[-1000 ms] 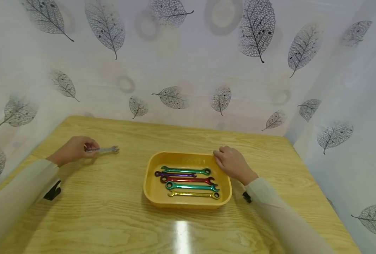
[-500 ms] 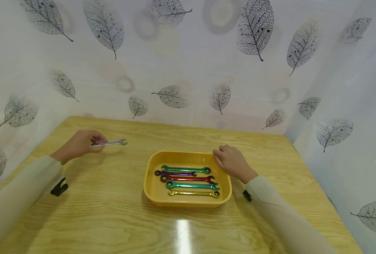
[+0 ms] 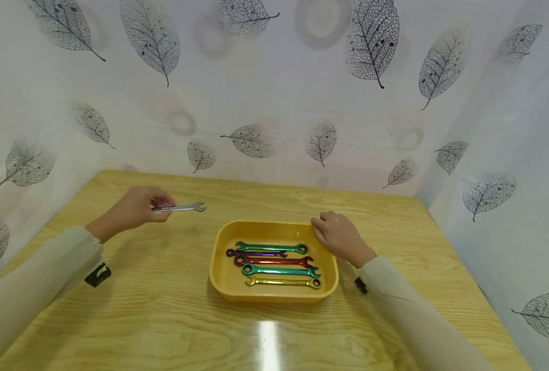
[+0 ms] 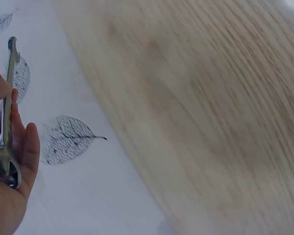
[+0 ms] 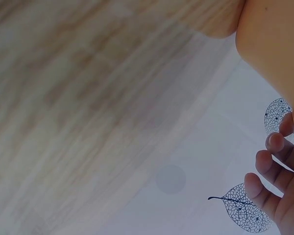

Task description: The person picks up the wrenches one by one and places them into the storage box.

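A silver combination wrench (image 3: pixel 190 207) is pinched between the thumb and fingers of my left hand (image 3: pixel 140 208), raised above the table left of a yellow plastic bin (image 3: pixel 274 298). Its open end points right; the left wrist view shows the ratchet ring end of the wrench (image 4: pixel 9 169) lying over the palm. My right hand (image 3: pixel 341 238) grips the bin's far right corner, thumb side at the inner wall. Beyond the bin wall (image 5: pixel 277 54) in the right wrist view, fingers (image 5: pixel 264 193) curl near the rim. Inside the bin lie a yellow wrench (image 3: pixel 284 282), red wrench (image 3: pixel 274 262) and purple wrench (image 3: pixel 258 254).
Two green wrenches (image 3: pixel 272 248) also lie in the bin, all roughly parallel. The wooden table (image 3: pixel 163 319) extends around it. Behind and at the sides hangs a white curtain (image 3: pixel 274 93) with a leaf print. A dark strap piece (image 3: pixel 98 275) shows under the left sleeve.
My left hand has lifted the silver wrench and carried it right, closer to the bin. My right hand stays at the bin's corner, and the bin has not moved.
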`<action>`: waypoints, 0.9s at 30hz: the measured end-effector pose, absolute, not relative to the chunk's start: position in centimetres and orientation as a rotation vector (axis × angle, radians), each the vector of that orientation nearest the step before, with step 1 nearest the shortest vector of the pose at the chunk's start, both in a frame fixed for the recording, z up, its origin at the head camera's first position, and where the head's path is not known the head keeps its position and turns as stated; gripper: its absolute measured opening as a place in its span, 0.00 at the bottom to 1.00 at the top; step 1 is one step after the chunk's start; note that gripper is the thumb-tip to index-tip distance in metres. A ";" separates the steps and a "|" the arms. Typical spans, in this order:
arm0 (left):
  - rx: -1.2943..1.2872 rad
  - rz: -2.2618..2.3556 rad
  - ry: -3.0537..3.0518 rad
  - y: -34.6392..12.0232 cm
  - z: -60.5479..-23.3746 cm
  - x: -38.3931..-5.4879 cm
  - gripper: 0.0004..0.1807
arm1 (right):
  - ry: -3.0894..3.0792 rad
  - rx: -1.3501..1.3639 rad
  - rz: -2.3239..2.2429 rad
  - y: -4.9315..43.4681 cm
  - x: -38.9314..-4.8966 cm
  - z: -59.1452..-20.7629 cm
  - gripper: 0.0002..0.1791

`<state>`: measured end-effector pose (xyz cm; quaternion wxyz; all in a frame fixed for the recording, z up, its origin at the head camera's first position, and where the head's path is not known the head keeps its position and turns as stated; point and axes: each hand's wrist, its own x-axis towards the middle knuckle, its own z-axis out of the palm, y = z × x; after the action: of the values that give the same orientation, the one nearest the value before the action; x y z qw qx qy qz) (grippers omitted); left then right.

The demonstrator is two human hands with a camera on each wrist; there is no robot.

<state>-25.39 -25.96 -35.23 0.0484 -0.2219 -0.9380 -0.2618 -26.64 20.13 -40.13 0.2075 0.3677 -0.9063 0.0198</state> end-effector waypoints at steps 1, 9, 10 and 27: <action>-0.680 -0.804 -2.855 -25.6 -35.0 -25.3 0.06 | -2.522 1.023 0.053 20.1 -26.6 -40.1 0.09; -0.702 -0.807 -2.844 -22.9 -33.8 -24.6 0.07 | -2.514 1.022 0.046 20.1 -26.6 -40.1 0.09; -0.707 -0.806 -2.846 -22.5 -33.6 -24.6 0.07 | -2.515 1.022 0.046 20.1 -26.6 -40.1 0.09; -0.970 -0.898 -2.829 -15.5 -32.6 -24.0 0.05 | -2.501 1.028 0.035 20.3 -26.8 -40.4 0.10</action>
<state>-23.97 -15.50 -32.59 0.0096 -0.3107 -0.9059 -0.2876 -26.76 20.28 -40.38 0.2172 0.3711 -0.9028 0.0126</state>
